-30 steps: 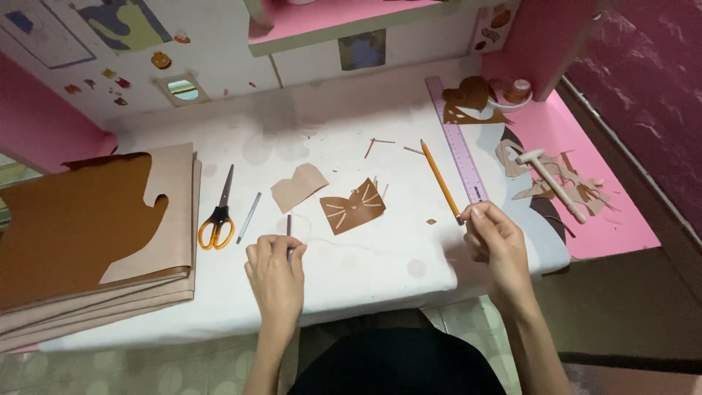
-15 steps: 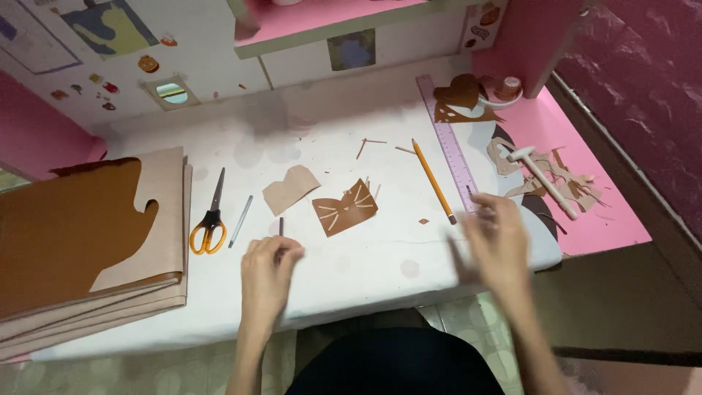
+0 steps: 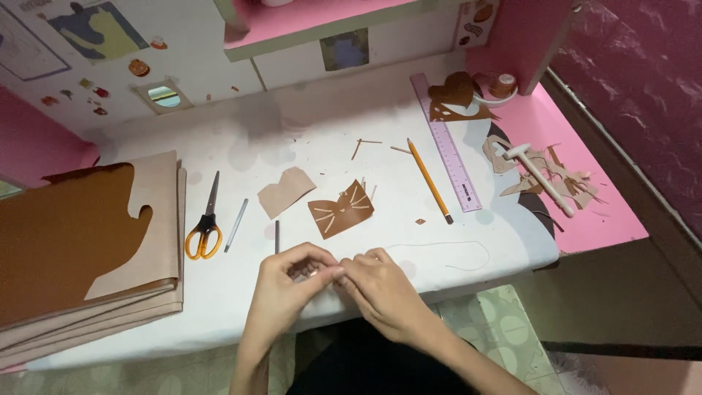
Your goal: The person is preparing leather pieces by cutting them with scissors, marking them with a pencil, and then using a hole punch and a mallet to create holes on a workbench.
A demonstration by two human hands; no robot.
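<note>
My left hand (image 3: 281, 289) and my right hand (image 3: 380, 289) meet fingertip to fingertip over the table's front edge. The left pinches a tiny object, too small to identify. The right pinches a thin pale thread (image 3: 457, 245), which trails right across the white tabletop (image 3: 329, 132) and curls back. Just beyond the hands lie a brown cat-face cutout with pale whisker marks (image 3: 340, 210), a beige cutout (image 3: 285, 192) and a short dark stick (image 3: 276, 235).
Orange-handled scissors (image 3: 203, 227) and a grey pen-like tool (image 3: 235, 225) lie left of the hands. A stack of brown and beige sheets (image 3: 80, 241) fills the left side. A pencil (image 3: 429, 181), purple ruler (image 3: 446, 150), white mallet (image 3: 541, 175) and scraps lie right.
My right hand has come in from the ruler's near end to meet my left hand at the front edge. A thread now trails to the right from the hands.
</note>
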